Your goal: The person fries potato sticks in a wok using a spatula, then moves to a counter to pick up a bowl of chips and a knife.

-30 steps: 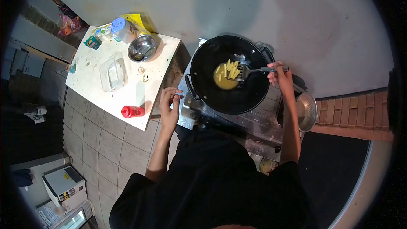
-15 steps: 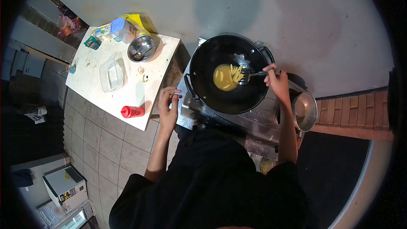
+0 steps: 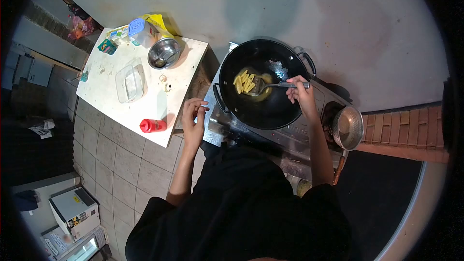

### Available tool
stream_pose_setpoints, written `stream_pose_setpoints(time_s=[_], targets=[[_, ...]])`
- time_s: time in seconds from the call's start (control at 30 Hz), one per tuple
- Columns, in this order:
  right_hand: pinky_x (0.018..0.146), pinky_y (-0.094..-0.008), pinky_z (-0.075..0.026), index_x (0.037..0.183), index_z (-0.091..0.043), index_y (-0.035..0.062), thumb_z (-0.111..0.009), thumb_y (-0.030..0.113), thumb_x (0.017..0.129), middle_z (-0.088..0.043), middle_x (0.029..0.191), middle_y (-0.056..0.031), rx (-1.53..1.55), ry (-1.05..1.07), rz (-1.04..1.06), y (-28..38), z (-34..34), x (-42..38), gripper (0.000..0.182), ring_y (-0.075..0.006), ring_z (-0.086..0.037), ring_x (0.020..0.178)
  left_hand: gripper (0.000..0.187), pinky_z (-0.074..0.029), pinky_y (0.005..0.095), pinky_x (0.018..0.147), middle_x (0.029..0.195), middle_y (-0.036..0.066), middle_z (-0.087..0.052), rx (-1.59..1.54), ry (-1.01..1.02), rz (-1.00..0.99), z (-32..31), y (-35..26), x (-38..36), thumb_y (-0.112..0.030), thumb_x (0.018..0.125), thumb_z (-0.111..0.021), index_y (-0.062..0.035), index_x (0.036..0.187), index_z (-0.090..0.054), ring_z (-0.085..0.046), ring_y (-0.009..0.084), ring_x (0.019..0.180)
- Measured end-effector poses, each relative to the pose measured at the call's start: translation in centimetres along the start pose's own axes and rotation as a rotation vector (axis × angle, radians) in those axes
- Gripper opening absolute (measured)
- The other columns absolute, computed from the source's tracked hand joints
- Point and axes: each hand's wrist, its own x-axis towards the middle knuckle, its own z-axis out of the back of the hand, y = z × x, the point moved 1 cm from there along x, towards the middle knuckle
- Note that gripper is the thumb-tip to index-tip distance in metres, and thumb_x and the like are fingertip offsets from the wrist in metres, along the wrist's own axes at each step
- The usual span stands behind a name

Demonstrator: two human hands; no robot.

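Wok: big black round metal wok (image 3: pixel 270 111) w/ two loop handles, on a silver metal stove (image 3: pixel 290 140); landmark for all below.
Food: pale-yellow short strips (image 3: pixel 245 81), bunched in the wok, L of its centre, partly in shallow yellowish oil (image 3: pixel 265 96) at the bottom.
Turner: grey metal slotted turner (image 3: pixel 275 85), head down in wok, up against R side of the strips; handle runs out over wok's R half.
R hand: bare right hand (image 3: pixel 301 95), above wok's R side, fingers wrapped round turner handle.
L hand: bare left hand (image 3: pixel 194 118), just L of wok, nr its L loop handle; fingers bent, loosely half-open, narrow gap thumb-to-fingers. Can't tell if fingertips touch stove edge.
Pan: dented silver metal pan (image 3: pixel 349 128) w/ brown handle, R of wok, on the person's side.
Table: white flat-topped table (image 3: pixel 186 75), L of wok, separate from stove.
On table, all L of wok: red plastic bottle (image 3: pixel 153 125) on its nr corner; clear rectangular plastic container (image 3: pixel 129 84) mid-table; shiny round steel bowl (image 3: pixel 165 53) w/ a utensil inside, closest to wok's far-L side; clear blue-lidded plastic tub (image 3: pixel 142 33) just beyond bowl.
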Motion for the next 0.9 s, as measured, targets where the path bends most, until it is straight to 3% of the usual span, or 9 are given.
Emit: stream_pose_setpoints(time_s=[0.37, 0.67, 0.9], targets=[[0.049, -0.0229, -0.040, 0.100, -0.060, 0.0016, -0.044, 0.021, 0.100, -0.059, 0.071, -0.0088, -0.012, -0.010, 0.101, 0.1, -0.9, 0.1, 0.025, -0.0117, -0.055, 0.058, 0.015, -0.052, 0.0293, 0.083, 0.114, 0.010, -0.052, -0.013, 0.007, 0.005, -0.2, 0.4, 0.1, -0.001, 0.096, -0.050, 0.0031, 0.103, -0.062, -0.062, 0.0176, 0.091], [0.051, -0.0240, -0.041, 0.101, -0.060, 0.0014, -0.044, 0.021, 0.100, -0.059, 0.073, -0.0094, 0.113, -0.013, 0.075, 0.1, -0.6, 0.3, 0.026, -0.0126, -0.055, 0.060, 0.015, -0.052, 0.0297, 0.083, 0.114, 0.010, -0.051, -0.005, 0.015, 0.003, 0.2, 0.3, 0.2, -0.001, 0.096, -0.049, 0.0032, 0.103, -0.062, -0.061, 0.0181, 0.093], [0.047, -0.0231, -0.039, 0.103, -0.061, 0.0011, -0.045, 0.022, 0.100, -0.059, 0.070, -0.0085, 0.029, -0.041, 0.063, 1.7, 2.1, -0.4, 0.026, -0.0116, -0.055, 0.057, 0.015, -0.052, 0.0293, 0.083, 0.114, 0.010, -0.052, -0.033, 0.004, 0.025, 0.0, 0.6, 0.3, 0.000, 0.096, -0.050, 0.0035, 0.103, -0.062, -0.061, 0.0178, 0.093]])
